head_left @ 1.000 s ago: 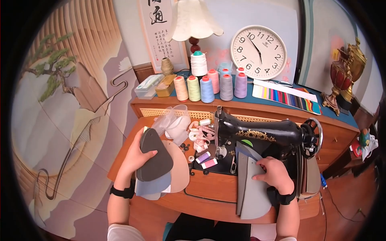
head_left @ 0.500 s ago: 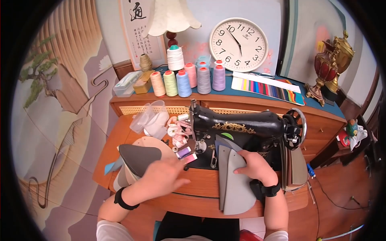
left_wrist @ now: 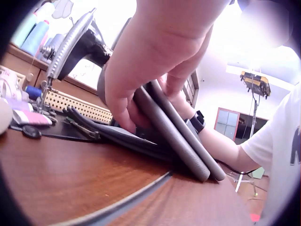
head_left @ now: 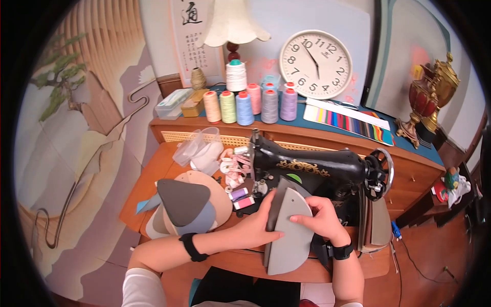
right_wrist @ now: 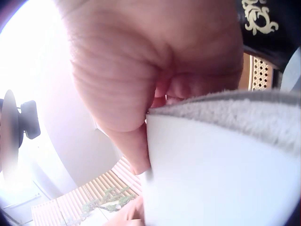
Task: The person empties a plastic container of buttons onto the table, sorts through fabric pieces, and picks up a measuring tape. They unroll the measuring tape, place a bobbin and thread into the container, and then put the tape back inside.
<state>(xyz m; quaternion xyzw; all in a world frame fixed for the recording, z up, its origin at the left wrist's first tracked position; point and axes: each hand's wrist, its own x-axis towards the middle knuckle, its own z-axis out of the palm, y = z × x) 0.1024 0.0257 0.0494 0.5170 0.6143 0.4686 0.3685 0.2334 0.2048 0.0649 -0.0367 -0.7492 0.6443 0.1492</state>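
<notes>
Both hands hold a pair of thick grey leather-like swatches, tilted up over the front of the sewing table. My left hand grips them from the left, thumb across the near face; in the left wrist view their rounded edges show side by side. My right hand pinches the upper right edge, its thumb on the light grey face. A fuzzy cut edge shows in the right wrist view. Darker swatches lie beneath on the machine bed. At left rests a fan of swatches, a dark grey one on top.
A black sewing machine stands just behind the hands. Purple and pink thread spools, a pink tape measure and clear plastic pieces lie left of it. Thread cones line the back shelf. More swatches hang at right.
My left hand has put the fan of swatches down on the table's left side, moved right and taken hold of the grey swatches. Those now stand tilted up between both hands.
</notes>
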